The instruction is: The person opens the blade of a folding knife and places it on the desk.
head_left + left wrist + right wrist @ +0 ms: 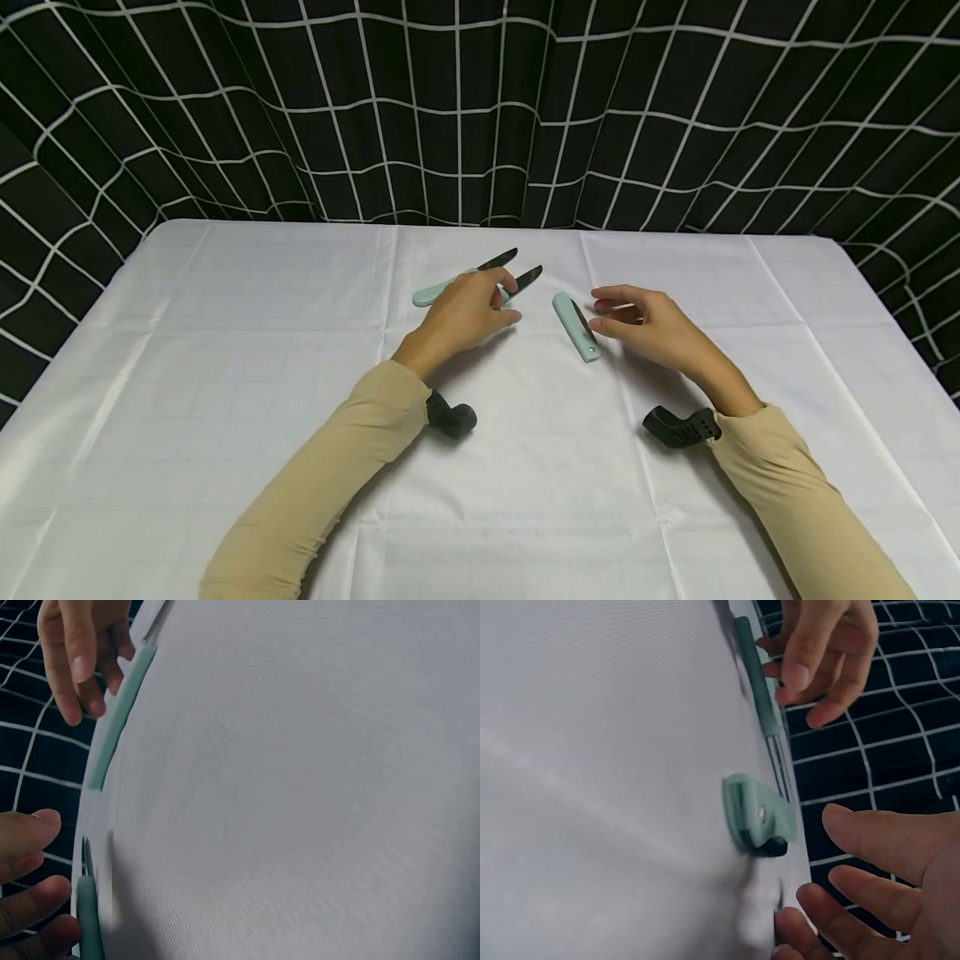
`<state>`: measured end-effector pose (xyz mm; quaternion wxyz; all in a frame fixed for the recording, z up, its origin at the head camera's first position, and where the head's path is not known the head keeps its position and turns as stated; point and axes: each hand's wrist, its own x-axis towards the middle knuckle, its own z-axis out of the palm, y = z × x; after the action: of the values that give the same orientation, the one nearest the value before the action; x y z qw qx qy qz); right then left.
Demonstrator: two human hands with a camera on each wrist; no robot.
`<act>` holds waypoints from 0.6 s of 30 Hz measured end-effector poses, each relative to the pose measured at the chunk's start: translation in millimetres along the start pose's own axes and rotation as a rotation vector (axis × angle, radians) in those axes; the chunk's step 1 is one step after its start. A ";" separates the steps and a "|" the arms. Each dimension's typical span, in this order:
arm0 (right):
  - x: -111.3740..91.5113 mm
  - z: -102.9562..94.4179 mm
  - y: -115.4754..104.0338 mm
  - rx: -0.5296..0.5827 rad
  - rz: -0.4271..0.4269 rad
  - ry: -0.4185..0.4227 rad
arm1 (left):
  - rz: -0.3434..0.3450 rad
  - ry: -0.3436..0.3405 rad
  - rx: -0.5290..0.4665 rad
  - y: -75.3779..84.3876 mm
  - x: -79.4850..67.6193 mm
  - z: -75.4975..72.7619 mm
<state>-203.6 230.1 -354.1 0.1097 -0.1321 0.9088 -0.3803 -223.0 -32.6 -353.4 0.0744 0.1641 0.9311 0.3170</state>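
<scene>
Two mint-green folding knives lie unfolded near each other in the head view, dark blades pointing up and right. My left hand [467,307] hovers over them with loosely bent fingers, hiding much of the nearer handle. The farther knife [433,294] shows its handle end beyond that hand; the nearer knife shows its blade [528,277]. A third folding knife [574,325] lies folded to the right, a dark blade edge showing along its side. Just right of it is my right hand [651,327], fingers spread apart in the right wrist view and nothing in their grasp.
A white cloth [262,400] with fold creases covers the table. Behind it hangs a black curtain with a white grid [420,108]. Black wrist mounts [453,419] stick out from both beige sleeves [330,467].
</scene>
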 end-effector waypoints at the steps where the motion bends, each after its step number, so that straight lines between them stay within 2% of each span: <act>1: -2.0 -0.1 0.7 -0.007 0.003 0.000 | 0.003 0.000 0.006 1.4 1.0 1.0; 9: -16.8 3.5 2.8 -0.071 -0.008 0.000 | 0.039 -0.020 0.050 11.7 7.7 8.8; 18: -26.3 10.7 3.0 -0.112 -0.061 0.016 | 0.022 -0.055 0.064 22.4 13.2 19.2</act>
<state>-176.1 233.6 -361.0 0.0831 -0.1626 0.9251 -0.3330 -224.9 -0.4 -355.3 0.0912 0.1855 0.9365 0.2831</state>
